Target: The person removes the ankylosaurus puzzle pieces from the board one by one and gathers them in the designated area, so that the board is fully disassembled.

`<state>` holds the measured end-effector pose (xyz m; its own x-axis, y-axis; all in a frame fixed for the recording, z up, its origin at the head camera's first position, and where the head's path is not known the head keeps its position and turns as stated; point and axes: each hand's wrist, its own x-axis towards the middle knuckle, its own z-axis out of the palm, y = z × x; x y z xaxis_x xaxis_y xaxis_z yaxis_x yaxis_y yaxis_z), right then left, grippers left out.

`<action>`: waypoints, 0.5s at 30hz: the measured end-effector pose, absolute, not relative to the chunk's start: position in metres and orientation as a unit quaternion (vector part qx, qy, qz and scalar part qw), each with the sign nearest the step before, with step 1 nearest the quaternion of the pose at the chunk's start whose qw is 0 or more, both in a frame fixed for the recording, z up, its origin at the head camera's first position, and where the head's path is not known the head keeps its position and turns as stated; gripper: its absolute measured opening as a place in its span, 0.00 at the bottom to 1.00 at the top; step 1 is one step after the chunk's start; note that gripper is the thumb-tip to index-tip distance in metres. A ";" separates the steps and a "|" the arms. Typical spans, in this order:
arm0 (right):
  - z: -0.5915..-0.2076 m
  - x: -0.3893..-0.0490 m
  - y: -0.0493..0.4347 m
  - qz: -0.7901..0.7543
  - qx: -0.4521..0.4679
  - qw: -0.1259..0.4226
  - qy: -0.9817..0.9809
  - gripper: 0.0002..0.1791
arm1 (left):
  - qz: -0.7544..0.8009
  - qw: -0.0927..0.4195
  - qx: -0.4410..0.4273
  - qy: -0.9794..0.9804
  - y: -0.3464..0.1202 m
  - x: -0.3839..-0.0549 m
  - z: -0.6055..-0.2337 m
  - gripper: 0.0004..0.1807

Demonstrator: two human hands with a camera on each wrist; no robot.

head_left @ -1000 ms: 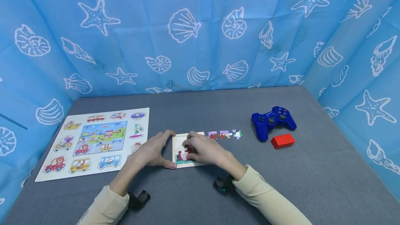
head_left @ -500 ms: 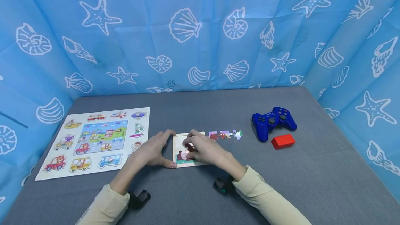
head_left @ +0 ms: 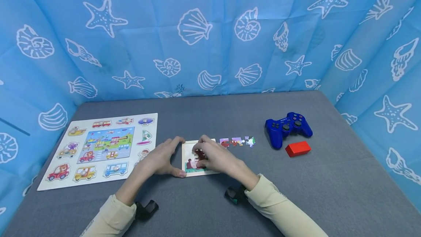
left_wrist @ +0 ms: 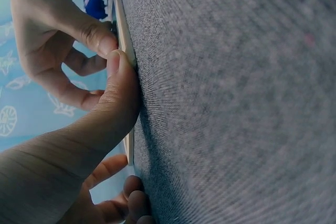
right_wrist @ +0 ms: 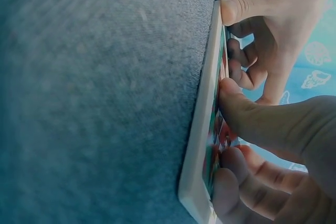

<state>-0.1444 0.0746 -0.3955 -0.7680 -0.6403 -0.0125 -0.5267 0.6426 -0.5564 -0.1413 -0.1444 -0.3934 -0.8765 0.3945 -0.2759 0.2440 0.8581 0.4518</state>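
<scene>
A small wooden puzzle tray (head_left: 183, 156) lies on the grey table in the head view, with brown, pink and green pieces assembled along its near part. My left hand (head_left: 159, 159) holds the tray at its left side, thumb at the near corner and fingertips at the far one. Over the tray, my right hand (head_left: 219, 156) pinches a dark red-brown puzzle piece (head_left: 200, 154) against the picture, partly hidden by the fingers. The right wrist view has the tray's pale rim (right_wrist: 199, 124) close up, with the right thumb (right_wrist: 236, 103) low over the pieces.
Several loose jigsaw pieces (head_left: 236, 141) lie in a row right of the tray. A large vehicle puzzle board (head_left: 75, 176) is at the left. Farther right are a blue game controller (head_left: 286, 127) and a red block (head_left: 298, 149). A blue shell-patterned curtain (head_left: 210, 46) hangs behind.
My right fingers have shifted very slightly over the dark red-brown piece, so more of it shows. The left hand and the tray stay in place.
</scene>
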 end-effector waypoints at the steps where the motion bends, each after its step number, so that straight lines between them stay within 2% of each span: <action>1: -0.396 -0.144 0.075 -0.272 -0.323 0.105 0.900 0.17 | 0.206 0.182 0.169 0.946 -0.144 -0.141 -0.393 0.56; 7: -0.396 -0.145 0.075 -0.281 -0.321 0.104 0.898 0.18 | 0.205 0.184 0.167 0.947 -0.144 -0.141 -0.393 0.56; 15: -0.397 -0.144 0.076 -0.295 -0.328 0.096 0.892 0.15 | 0.205 0.182 0.168 0.947 -0.144 -0.141 -0.393 0.56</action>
